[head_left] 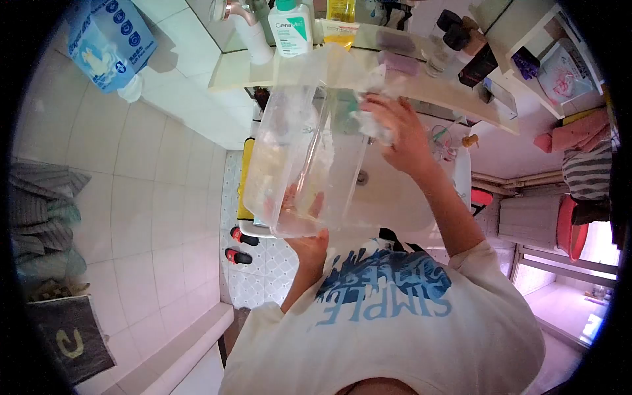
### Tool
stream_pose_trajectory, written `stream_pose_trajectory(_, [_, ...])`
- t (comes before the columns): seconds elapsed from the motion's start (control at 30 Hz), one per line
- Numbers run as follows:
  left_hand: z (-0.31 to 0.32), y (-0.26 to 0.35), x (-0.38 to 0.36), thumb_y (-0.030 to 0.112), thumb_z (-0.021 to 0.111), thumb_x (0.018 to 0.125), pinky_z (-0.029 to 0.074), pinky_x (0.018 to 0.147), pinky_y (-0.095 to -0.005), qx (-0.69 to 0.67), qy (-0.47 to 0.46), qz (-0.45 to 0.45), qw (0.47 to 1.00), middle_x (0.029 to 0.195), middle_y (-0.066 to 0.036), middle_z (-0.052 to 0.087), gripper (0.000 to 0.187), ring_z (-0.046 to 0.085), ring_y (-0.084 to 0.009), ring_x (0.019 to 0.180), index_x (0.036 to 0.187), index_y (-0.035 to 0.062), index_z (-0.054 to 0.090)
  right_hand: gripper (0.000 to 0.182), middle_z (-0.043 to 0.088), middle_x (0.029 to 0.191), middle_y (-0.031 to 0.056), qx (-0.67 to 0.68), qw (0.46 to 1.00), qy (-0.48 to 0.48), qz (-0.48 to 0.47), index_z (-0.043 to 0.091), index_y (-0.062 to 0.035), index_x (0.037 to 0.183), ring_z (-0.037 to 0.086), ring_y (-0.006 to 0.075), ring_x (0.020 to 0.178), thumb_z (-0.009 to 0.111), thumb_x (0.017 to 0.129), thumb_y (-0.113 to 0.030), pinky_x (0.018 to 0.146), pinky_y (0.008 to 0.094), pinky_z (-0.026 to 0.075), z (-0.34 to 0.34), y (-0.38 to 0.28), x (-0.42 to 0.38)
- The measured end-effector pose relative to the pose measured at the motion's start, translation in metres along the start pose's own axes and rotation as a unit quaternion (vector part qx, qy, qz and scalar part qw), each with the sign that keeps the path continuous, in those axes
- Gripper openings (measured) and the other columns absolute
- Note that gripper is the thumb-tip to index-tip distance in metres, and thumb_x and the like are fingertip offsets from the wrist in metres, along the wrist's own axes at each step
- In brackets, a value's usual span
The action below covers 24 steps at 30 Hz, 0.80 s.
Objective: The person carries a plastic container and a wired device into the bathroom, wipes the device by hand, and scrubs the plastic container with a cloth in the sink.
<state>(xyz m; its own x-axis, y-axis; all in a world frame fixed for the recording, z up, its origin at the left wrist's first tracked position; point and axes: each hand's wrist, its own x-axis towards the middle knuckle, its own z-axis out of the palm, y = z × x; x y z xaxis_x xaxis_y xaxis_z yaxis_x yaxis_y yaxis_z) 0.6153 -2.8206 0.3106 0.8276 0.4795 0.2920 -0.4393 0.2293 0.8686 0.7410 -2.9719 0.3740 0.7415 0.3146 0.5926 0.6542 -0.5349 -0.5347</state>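
A clear plastic box (299, 151) is held tilted above the white sink (401, 207). My left hand (311, 246) supports its near end, with the thumb outside and the fingers showing blurred through the clear wall. My right hand (403, 135) is closed around a crumpled white tissue or cloth (374, 124) at the box's upper right edge. Part of that white wad is hidden under my fingers.
Behind the box runs a shelf (230, 71) with a pump bottle (289, 29), a yellow tube (339, 33) and a purple soap bar (398, 62). A blue pouch (108, 46) hangs at upper left. Slippers (238, 256) lie on the floor.
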Motion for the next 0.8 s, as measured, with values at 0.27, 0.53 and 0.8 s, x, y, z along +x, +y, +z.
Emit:
stream_pose_trajectory(0.27, [-0.009,-0.013,-0.004,0.022,0.070,0.053,0.033,0.087,-0.0423,-0.001,0.042,-0.060,0.997,0.117,-0.011,0.021,0.095,0.025,-0.0251,0.110,0.120,0.0081,0.005,0.032,0.052,0.097,0.0112,-0.029,0.933,-0.358,-0.029,0.049,-0.0034,0.095,0.046,0.0229,0.095,0.046,0.063,-0.004,0.095,0.0400,0.018,0.031,-0.004,-0.011])
stream_pose_trajectory(0.53, [-0.016,-0.023,-0.001,0.011,0.070,0.046,0.032,0.087,-0.0328,0.055,0.057,-0.036,0.996,0.115,-0.013,0.023,0.098,0.030,-0.0233,0.106,0.119,0.0041,0.004,0.030,0.051,0.101,0.0063,0.137,0.886,-0.432,-0.096,0.052,-0.0053,0.094,0.044,0.0175,0.100,0.044,0.064,-0.006,0.096,0.0451,0.009,0.049,-0.039,-0.042])
stream_pose_trajectory(0.8, [-0.031,-0.020,-0.003,0.001,0.064,0.041,0.039,0.083,-0.0398,0.053,0.083,-0.115,0.988,0.114,-0.009,0.024,0.095,0.030,-0.0218,0.107,0.117,0.0040,0.007,0.031,0.049,0.104,0.0044,-0.080,0.926,-0.368,0.000,0.051,-0.0084,0.093,0.046,0.0156,0.097,0.048,0.062,-0.006,0.095,0.0415,0.018,0.048,0.046,-0.021])
